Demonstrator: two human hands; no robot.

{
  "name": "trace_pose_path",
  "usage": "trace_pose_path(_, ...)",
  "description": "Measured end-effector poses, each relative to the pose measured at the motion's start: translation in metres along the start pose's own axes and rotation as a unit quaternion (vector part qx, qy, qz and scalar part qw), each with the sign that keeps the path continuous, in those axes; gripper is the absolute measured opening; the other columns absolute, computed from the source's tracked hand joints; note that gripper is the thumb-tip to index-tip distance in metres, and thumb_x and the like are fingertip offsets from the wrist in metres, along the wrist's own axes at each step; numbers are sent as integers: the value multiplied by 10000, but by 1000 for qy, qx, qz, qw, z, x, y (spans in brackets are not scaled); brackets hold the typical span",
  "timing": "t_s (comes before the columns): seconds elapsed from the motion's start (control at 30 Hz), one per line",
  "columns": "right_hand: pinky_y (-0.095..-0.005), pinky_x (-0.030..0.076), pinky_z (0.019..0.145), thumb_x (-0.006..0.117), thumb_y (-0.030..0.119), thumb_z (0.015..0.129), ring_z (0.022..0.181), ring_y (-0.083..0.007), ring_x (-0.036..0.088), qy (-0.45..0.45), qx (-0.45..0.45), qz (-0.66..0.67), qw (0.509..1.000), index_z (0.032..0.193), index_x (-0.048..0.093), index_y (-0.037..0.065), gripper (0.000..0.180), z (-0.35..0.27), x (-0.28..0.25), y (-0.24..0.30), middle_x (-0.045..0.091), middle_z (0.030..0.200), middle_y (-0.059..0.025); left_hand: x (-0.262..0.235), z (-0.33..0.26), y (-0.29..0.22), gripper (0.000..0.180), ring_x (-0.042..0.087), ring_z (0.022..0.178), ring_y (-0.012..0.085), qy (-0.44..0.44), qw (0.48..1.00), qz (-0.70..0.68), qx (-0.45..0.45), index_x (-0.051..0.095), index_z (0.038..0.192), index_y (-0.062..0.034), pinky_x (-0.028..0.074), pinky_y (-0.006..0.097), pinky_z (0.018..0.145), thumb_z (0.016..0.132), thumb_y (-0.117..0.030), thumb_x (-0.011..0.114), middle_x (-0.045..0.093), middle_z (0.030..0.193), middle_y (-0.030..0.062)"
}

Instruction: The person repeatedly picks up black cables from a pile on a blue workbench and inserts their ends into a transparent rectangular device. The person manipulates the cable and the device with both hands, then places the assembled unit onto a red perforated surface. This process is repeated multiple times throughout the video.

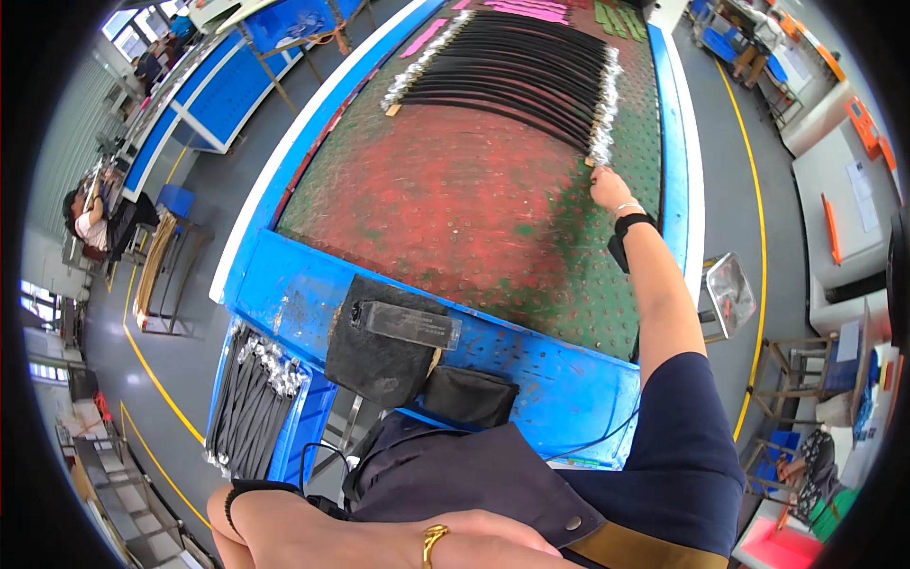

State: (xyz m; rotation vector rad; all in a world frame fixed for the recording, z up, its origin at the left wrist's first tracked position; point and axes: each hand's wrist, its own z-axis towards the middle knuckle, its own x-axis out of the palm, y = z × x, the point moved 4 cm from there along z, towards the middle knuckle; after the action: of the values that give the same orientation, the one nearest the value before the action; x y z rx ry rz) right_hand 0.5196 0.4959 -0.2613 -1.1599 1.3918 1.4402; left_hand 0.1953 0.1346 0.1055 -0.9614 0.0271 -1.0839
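Observation:
A row of black flexible tubes or cords (507, 71) lies across the far part of the red-and-green worktop (445, 190). Clear, shiny plastic wraps their ends in two bunched lines. At the near right end of this row, my right hand (614, 190) is closed with its fingertips pressed together. They touch a pale strip beside the wrapped ends; exactly what they pinch is hidden. Close to my body at the bottom edge is my left hand (474, 539), wearing a gold ring. Its fingers are mostly cut off by the frame.
A blue bin (308, 417) at the near left holds more black cords (248, 408). A black pad with a clear plastic box (409, 324) and a black pouch (469, 396) rest on the blue front ledge. Pink strips (521, 9) lie farther back. A metal tray (730, 296) stands right.

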Motion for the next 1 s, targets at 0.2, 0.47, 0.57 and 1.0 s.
trace_pose_path(0.2, -402, 447, 862, 494, 100, 709, 990, -345, 558, -49, -54, 15, 997, 942, 620, 37, 272, 16, 13, -8, 604, 1000, -196, 4, -9, -6, 383, 538, 912, 329, -24, 991, 43, 123, 586, 1009, 86, 358, 393, 836, 938, -265, 450, 648, 847, 210)
trace_pose_path(0.47, -404, 425, 874, 554, 98, 723, 997, -365, 528, -29, -126, 40, 991, 936, 588, -6, 239, -18, 3, -27, 579, 1000, -192, 35, -39, -86, 500, 450, 528, 220, -96, 985, -77, 117, 566, 629, -8, 385, 442, 829, 953, -348, 394, 491, 567, 95)
trace_pose_path(0.57, -382, 394, 941, 570, 88, 771, 1141, -363, 472, -41, -106, 42, 993, 940, 564, -17, 199, -50, -24, -3, 502, 1207, -236, 39, -57, -104, 530, 417, 471, 212, -47, 982, -102, 149, 536, 594, -19, 382, 465, 856, 958, -366, 371, 456, 534, 82)
trace_pose_path(1.0, -391, 376, 953, 574, 21, 775, 1150, -369, 478, -90, -33, 167, 981, 953, 552, -16, 182, -287, -128, 137, 488, 1256, -227, 12, -101, -191, 621, 399, 366, 208, 68, 972, -100, 200, 417, 458, -46, 499, 465, 765, 981, -345, 265, 387, 449, 65)
